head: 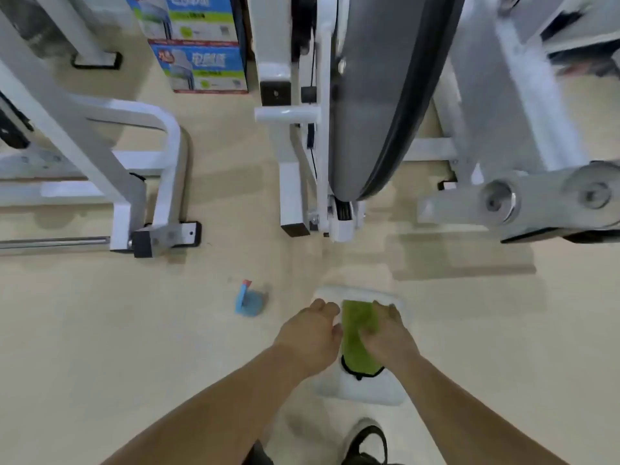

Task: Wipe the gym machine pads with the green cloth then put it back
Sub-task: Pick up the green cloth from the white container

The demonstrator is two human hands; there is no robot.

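Observation:
The green cloth (357,340), folded and edged in black, lies in a white tray (360,392) on the floor in front of me. My right hand (391,333) rests on the cloth's right side, fingers curled over it. My left hand (310,333) is at the tray's left edge, its fingertips touching the cloth's left side. Ahead stands the gym machine with a long grey pad (372,105) rimmed in black, mounted on a white frame.
A blue spray bottle (250,300) lies on the beige floor left of the tray. White machine frames (144,182) stand at left and right. Stacked blue boxes (198,41) sit at the back. My black shoe (367,441) is below the tray.

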